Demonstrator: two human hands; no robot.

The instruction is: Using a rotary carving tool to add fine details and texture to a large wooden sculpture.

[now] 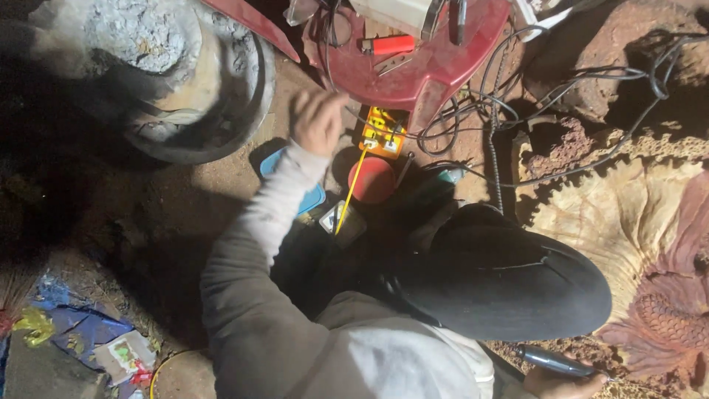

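Presently, head view, looking down on a seated person on a dirt floor. Left hand is stretched forward, fingers loosely spread and curled, grasping nothing; it hovers just above the ground, just left of a yellow socket box. A yellow cable runs from the box down toward a small dark device near the person's lap. A round red lid lies just below the box; a blue tray lies partly under the left forearm.

Right hand sits at the bottom edge, beside the dark-trousered knee, clenched around a slim metal handpiece whose shaft points up and left. Just right of it lies a large carved wood piece, pale with reddish areas and scalloped edges.

Above the socket box stands a red plastic stool carrying a red-handled tool and other small items. Black cables spread from the stool across the ground to the right. Upper left, a round metal basin holds grey lumps. Lower left, scraps of blue and yellow wrapping lie in the dirt.
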